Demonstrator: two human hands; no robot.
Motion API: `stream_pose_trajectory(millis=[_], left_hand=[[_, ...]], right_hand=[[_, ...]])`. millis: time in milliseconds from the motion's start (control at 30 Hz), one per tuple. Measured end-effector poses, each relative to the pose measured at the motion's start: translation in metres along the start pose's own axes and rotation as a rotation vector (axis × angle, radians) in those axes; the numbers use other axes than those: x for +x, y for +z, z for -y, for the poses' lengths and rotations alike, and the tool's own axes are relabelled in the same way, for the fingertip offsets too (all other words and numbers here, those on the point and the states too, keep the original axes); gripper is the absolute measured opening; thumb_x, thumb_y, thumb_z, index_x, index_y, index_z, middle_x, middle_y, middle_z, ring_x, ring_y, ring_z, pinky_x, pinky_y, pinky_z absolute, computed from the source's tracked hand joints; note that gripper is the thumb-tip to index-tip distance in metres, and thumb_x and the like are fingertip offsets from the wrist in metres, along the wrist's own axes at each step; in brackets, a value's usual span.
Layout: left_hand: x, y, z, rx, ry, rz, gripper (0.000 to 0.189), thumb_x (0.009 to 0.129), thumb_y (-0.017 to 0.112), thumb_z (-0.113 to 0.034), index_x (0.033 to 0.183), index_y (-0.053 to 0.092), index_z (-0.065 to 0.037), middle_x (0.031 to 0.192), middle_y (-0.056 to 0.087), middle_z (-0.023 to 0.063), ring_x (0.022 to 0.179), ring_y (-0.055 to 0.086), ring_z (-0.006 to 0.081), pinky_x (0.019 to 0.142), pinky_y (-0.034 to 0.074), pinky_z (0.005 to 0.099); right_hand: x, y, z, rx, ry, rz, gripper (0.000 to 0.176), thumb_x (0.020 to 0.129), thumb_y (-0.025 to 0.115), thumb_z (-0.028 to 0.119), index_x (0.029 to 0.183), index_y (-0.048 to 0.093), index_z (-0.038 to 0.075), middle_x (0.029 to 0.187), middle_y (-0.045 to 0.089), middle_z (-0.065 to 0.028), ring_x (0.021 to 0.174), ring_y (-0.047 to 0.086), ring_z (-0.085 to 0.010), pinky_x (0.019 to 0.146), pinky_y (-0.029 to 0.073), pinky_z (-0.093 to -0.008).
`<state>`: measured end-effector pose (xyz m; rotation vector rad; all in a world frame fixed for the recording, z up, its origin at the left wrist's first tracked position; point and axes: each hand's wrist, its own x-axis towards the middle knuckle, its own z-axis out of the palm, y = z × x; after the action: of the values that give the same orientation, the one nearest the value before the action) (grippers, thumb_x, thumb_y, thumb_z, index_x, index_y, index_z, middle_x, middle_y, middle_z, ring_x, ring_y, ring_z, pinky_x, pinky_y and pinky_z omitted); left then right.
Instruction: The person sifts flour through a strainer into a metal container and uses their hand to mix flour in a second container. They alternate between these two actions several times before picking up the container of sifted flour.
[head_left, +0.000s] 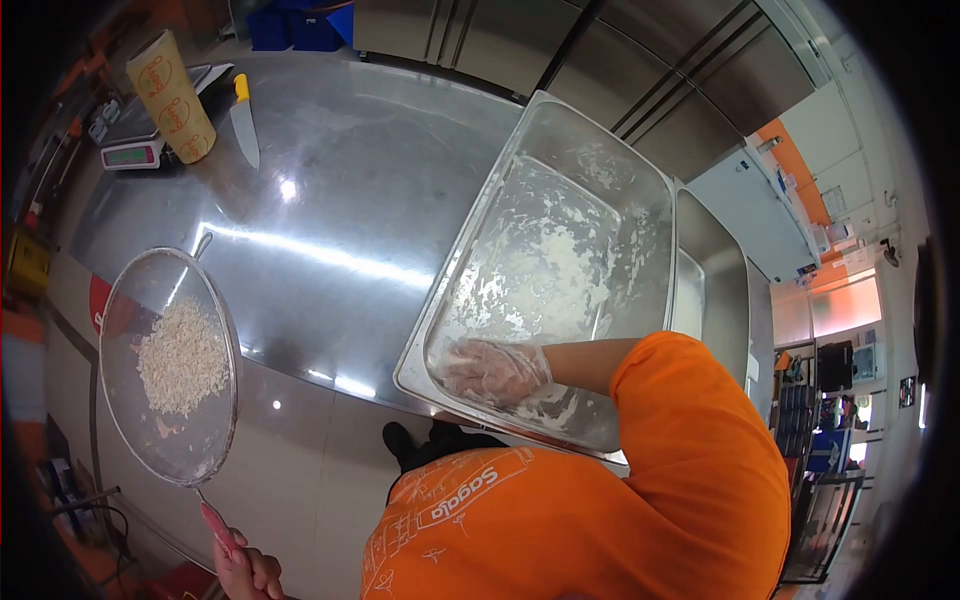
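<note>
My left hand [246, 568] grips the red handle of a round wire sieve [170, 365] at the lower left. The sieve is held out over the floor beside the table and carries a heap of pale crumbs [182, 357]. My right hand [490, 372] wears a clear glove and reaches from an orange sleeve into a deep steel pan [560, 230]. It rests with fingers spread on the near end of the pan's bottom, among smears of white flour. The pan sits tilted on the edge of the steel table [340, 210].
A yellow-handled knife [243, 120] lies at the table's far side, next to a tall printed paper roll [172, 97] and a digital scale [135, 145]. A second steel pan [712, 290] stands right of the first. Blue crates [300, 25] sit beyond the table.
</note>
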<state>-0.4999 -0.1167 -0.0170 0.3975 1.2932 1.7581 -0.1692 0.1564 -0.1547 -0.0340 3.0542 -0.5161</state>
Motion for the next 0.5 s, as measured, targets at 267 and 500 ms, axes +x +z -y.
stream_pose_trajectory(millis=[267,500], left_hand=[[-0.001,-0.01,0.006,0.01,-0.023,-0.035,0.022,0.088,0.041,-0.015,0.103,0.037,0.001,0.048,0.029,-0.0052,0.031,0.019,0.0015,0.026,0.017,0.0152],[-0.005,0.004,0.006,0.038,-0.015,-0.054,0.022,0.087,0.042,-0.016,0.102,0.037,0.0,0.044,0.025,-0.0064,0.03,0.018,0.0019,0.027,0.015,0.0156]], right_hand=[[-0.024,0.011,-0.01,0.276,-0.167,0.054,0.037,0.082,0.043,0.012,0.117,0.039,0.002,0.126,0.038,-0.0145,0.119,0.034,-0.0279,0.102,0.021,-0.0409],[-0.03,0.01,0.01,1.353,0.497,0.119,0.029,0.071,0.047,0.013,0.099,0.05,0.003,0.103,0.052,-0.0124,0.094,0.049,-0.0242,0.085,0.037,-0.0297]])
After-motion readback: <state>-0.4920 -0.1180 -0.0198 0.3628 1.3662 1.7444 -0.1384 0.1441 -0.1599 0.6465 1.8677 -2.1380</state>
